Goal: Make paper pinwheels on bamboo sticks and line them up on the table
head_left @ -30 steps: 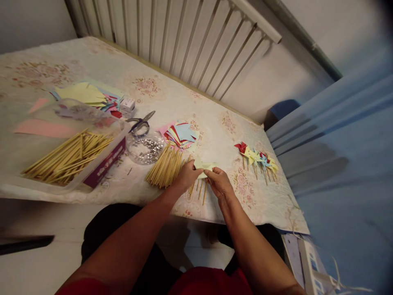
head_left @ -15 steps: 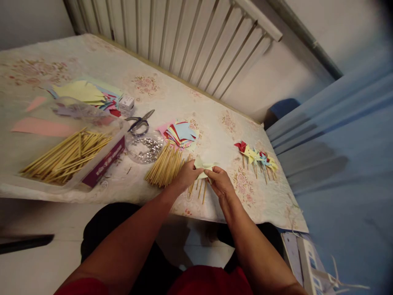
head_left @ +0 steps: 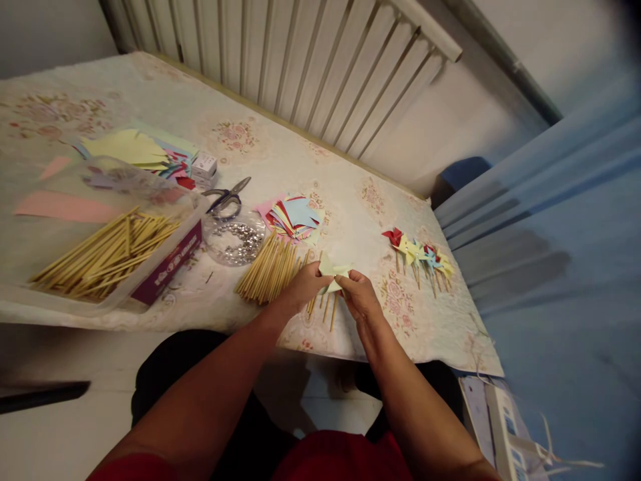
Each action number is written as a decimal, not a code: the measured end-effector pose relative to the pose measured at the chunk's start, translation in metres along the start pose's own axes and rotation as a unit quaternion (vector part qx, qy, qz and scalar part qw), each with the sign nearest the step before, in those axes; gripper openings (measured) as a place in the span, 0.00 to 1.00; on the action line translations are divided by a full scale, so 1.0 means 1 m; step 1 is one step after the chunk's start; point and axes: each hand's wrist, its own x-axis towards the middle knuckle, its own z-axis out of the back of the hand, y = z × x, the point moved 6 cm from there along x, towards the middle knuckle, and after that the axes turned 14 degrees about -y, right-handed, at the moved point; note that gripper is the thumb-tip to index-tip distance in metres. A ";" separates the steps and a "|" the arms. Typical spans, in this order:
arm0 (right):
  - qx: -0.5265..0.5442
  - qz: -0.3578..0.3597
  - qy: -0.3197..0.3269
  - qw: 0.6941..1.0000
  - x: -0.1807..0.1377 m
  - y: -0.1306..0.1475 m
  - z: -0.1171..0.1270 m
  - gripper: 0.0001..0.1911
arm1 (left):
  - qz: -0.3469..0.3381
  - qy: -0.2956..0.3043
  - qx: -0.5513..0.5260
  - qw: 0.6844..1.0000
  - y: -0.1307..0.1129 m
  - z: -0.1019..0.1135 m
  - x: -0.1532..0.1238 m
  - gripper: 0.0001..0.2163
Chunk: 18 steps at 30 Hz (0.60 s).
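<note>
Between my two hands is a pale yellow-green paper pinwheel [head_left: 330, 266] with its blades folded toward the middle. My left hand [head_left: 306, 280] is closed on its left side, thumb near the centre. From the right, my right hand [head_left: 359, 290] pinches it, thumb and fingers pressed at the middle. Below the paper, several loose sticks [head_left: 326, 311] lie on the cloth. A thick bundle of wooden sticks [head_left: 268, 270] is just left of my left hand. Behind it lies a pile of cut coloured paper pieces [head_left: 294, 217].
On the left stands a clear plastic box [head_left: 193, 234] holding many sticks. Beside it are a round dish of metal pins [head_left: 235, 242], scissors [head_left: 228, 199], a small white box [head_left: 204, 166] and yellow paper sheets [head_left: 125, 148]. Several finished pinwheels [head_left: 418, 252] lie at the right.
Both hands stay in nearly the same place. My right thumb has shifted slightly toward the pinwheel's centre, and a small dark spot now shows there between the thumbs.
</note>
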 end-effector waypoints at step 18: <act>-0.090 0.063 -0.007 0.994 -0.051 -0.012 0.063 0.11 | -0.005 -0.046 0.164 0.985 0.025 -0.025 -0.066 0.13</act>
